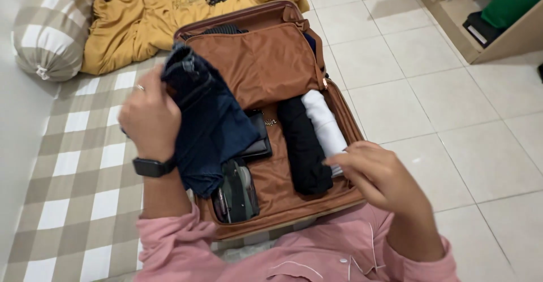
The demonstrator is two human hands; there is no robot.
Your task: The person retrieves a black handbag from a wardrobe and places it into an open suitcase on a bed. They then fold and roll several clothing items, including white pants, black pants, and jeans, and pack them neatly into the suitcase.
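Two rolls point(314, 138) lie in the suitcase point(345, 115); left hand point(148, 121) clutches jeans point(206, 126) over it, right hand point(376, 174) loose, likely packing them beside the rolls.

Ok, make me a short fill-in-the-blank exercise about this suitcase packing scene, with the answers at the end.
1. The left hand holds up a folded dark ____ garment.
2. Inside the open brown suitcase, a rolled white item lies beside a rolled ____ one.
3. The left wrist wears a black ____.
4. The right hand hovers at the suitcase's ____ edge.

Answers: blue; black; watch; right
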